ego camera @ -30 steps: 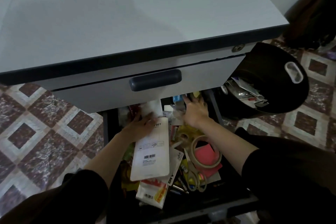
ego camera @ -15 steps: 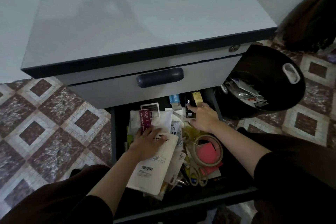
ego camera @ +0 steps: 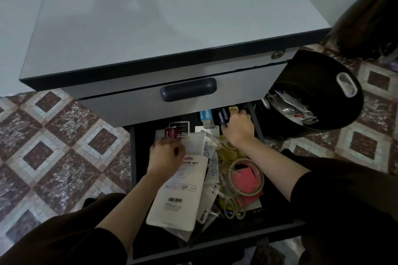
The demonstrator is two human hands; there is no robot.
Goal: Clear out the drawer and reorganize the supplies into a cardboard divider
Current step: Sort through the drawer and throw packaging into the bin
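The lower drawer (ego camera: 133, 157) stands pulled out, crammed with supplies. My left hand (ego camera: 167, 155) has its fingers curled at the top edge of a white stapler set pack (ego camera: 178, 198), just below a red packet (ego camera: 170, 132). My right hand (ego camera: 239, 130) reaches to the drawer's back right corner, fingers curled over a small yellow box (ego camera: 233, 109) beside a black stapler box (ego camera: 223, 115) and a blue stapler box (ego camera: 206, 116). A tape roll (ego camera: 261, 180), pink sticky notes (ego camera: 245, 182) and scissors (ego camera: 231, 208) lie on the right. No cardboard divider is in view.
The grey cabinet top (ego camera: 150, 17) and the closed upper drawer with its dark handle (ego camera: 188, 89) overhang the drawer's back. A black bin (ego camera: 318, 92) holding wrappers stands on the patterned tile floor to the right. A dark bag (ego camera: 370, 23) sits by the wall.
My right hand has reached further back, from the black stapler box to the yellow box, and curled its fingers. My left hand's fingers have curled in at the top of the white pack.
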